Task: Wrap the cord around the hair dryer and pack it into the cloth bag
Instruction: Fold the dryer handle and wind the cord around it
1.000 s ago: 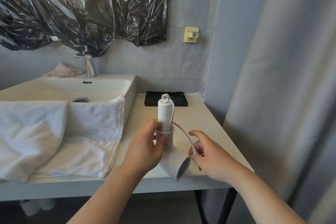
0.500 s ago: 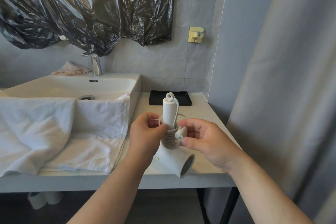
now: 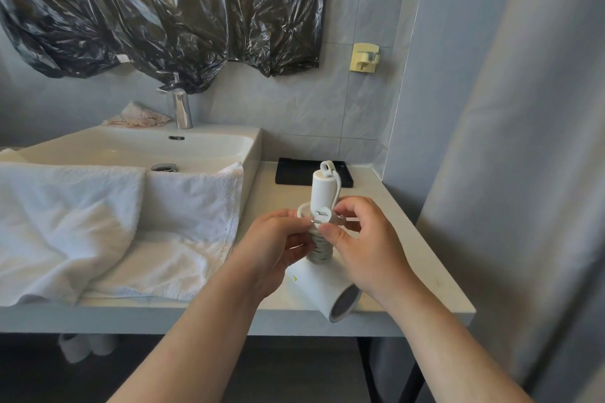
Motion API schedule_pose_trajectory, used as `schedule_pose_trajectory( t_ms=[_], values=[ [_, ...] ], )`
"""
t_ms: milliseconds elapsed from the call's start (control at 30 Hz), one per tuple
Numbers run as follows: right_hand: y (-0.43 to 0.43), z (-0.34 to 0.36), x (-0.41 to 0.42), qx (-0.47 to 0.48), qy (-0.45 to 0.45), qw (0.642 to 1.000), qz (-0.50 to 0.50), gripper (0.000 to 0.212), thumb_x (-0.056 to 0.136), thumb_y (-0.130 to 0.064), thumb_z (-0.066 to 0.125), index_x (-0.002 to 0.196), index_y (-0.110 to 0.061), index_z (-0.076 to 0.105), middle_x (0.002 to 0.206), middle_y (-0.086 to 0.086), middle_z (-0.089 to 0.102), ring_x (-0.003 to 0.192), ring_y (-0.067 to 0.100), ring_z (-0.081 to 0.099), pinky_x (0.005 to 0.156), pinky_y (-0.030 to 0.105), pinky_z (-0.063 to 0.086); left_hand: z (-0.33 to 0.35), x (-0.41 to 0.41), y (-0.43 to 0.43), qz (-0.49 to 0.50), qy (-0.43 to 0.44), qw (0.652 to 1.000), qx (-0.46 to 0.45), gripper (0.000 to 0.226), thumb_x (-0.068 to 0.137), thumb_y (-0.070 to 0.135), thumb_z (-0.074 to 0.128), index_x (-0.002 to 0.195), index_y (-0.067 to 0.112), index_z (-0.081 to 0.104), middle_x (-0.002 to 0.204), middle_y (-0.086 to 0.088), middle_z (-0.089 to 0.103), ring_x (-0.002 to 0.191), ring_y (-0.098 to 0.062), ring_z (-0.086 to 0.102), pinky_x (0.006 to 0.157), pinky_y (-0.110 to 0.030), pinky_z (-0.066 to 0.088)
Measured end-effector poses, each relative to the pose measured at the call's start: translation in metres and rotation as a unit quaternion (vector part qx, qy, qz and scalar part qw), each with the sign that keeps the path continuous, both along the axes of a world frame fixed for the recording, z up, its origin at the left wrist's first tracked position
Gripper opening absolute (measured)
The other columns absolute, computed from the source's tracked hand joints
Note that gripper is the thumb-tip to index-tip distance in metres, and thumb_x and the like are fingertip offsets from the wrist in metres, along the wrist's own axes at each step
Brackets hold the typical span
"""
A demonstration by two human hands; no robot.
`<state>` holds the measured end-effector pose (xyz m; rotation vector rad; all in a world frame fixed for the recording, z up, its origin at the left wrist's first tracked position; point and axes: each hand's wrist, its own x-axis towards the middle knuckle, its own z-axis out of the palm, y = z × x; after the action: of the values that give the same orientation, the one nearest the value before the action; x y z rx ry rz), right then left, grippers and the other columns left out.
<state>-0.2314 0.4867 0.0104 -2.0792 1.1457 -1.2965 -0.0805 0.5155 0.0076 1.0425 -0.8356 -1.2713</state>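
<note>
A white hair dryer (image 3: pixel 319 285) is held above the counter, handle pointing up and nozzle toward me at the lower right. Its white cord (image 3: pixel 320 249) is coiled in several turns around the lower handle. My left hand (image 3: pixel 278 247) grips the handle over the coils. My right hand (image 3: pixel 363 242) pinches the white plug (image 3: pixel 325 216) at the cord's end, pressed against the handle just above the coils. A small cord loop sticks out to the left of the plug. No cloth bag is visible.
A white sink (image 3: pixel 137 147) with a chrome tap (image 3: pixel 181 108) is at the left, with white towels (image 3: pixel 108 226) draped over its front. A black tray (image 3: pixel 294 170) lies at the counter's back. A grey curtain (image 3: pixel 523 173) hangs at the right.
My right hand has brought the loose cord end around the handle and now holds the plug against it. The camera view shifted slightly; the left hand kept its grip.
</note>
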Motion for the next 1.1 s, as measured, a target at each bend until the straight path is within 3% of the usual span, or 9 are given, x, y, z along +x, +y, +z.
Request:
schedule_pose_trajectory(
  t_ms=[67,200,333,567,700,867,1000,1100],
  values=[
    [0.001,-0.001,0.0,-0.01,0.006,1.0,-0.015,0.02,0.083,-0.033,0.071,0.093,-0.026,0.056,0.099,-0.013,0.061,0.094,0.002,0.056,0.07,0.008,0.039,-0.001,0.0,0.0,-0.012,0.017,1.0,-0.005,0.007,0.088,-0.001,0.058,0.091,0.004,0.062,0.083,-0.011,0.068,0.074,-0.02,0.063,0.081,-0.034,0.052],
    [0.004,-0.002,0.002,-0.047,0.034,0.998,-0.022,0.023,0.082,-0.036,0.072,0.094,-0.025,0.055,0.097,-0.012,0.061,0.088,0.004,0.055,0.066,0.008,0.038,-0.006,0.002,0.0,-0.029,0.027,0.999,-0.016,0.006,0.087,0.0,0.057,0.091,0.003,0.06,0.089,-0.015,0.065,0.08,-0.023,0.061,0.086,-0.035,0.052],
    [0.004,-0.006,0.008,-0.073,0.032,0.996,-0.031,0.027,0.08,-0.034,0.075,0.088,-0.026,0.05,0.092,-0.011,0.057,0.082,0.003,0.052,0.062,0.005,0.037,-0.009,0.004,0.001,-0.052,0.034,0.998,-0.025,0.03,0.076,0.006,0.063,0.106,0.004,0.058,0.099,-0.02,0.061,0.093,-0.03,0.057,0.102,-0.044,0.048],
    [0.0,-0.01,0.015,-0.138,0.01,0.99,-0.039,0.024,0.078,-0.023,0.079,0.092,-0.021,0.06,0.096,-0.008,0.047,0.086,0.012,0.053,0.069,0.004,0.036,-0.009,0.002,0.002,-0.052,0.048,0.997,-0.033,0.03,0.074,0.027,0.065,0.091,0.002,0.066,0.091,-0.018,0.058,0.09,-0.03,0.054,0.104,-0.048,0.045],
    [-0.003,-0.011,0.015,-0.159,0.022,0.986,-0.038,0.02,0.079,-0.019,0.078,0.097,-0.016,0.068,0.096,-0.008,0.046,0.088,0.012,0.053,0.074,0.009,0.038,-0.01,-0.001,-0.001,-0.035,0.016,0.998,-0.047,0.014,0.084,0.018,0.064,0.08,0.005,0.063,0.083,-0.015,0.063,0.08,-0.025,0.059,0.088,-0.039,0.052],
    [-0.005,-0.017,0.014,-0.171,0.006,0.985,-0.034,0.019,0.081,-0.016,0.076,0.099,-0.017,0.072,0.094,-0.007,0.048,0.086,0.005,0.05,0.076,0.004,0.038,-0.01,-0.001,-0.004,0.003,0.025,0.999,-0.021,0.015,0.092,0.006,0.058,0.078,0.008,0.061,0.073,-0.008,0.063,0.069,-0.018,0.058,0.075,-0.03,0.053],
    [-0.005,-0.017,0.013,-0.176,0.016,0.984,-0.035,0.024,0.081,-0.015,0.075,0.102,-0.022,0.069,0.097,-0.01,0.046,0.087,-0.001,0.045,0.073,-0.001,0.037,-0.006,-0.001,-0.004,-0.007,0.033,0.999,-0.017,0.02,0.09,0.003,0.059,0.072,0.009,0.064,0.074,-0.009,0.063,0.069,-0.018,0.059,0.074,-0.03,0.053],
    [-0.005,-0.016,0.012,-0.176,0.007,0.984,-0.024,0.026,0.08,-0.014,0.076,0.105,-0.022,0.071,0.097,-0.007,0.047,0.086,-0.001,0.049,0.077,-0.003,0.038,-0.003,0.0,-0.005,-0.026,0.067,0.997,-0.002,0.006,0.087,0.004,0.058,0.083,0.006,0.063,0.076,-0.009,0.06,0.073,-0.019,0.058,0.079,-0.032,0.053]
  ],
)
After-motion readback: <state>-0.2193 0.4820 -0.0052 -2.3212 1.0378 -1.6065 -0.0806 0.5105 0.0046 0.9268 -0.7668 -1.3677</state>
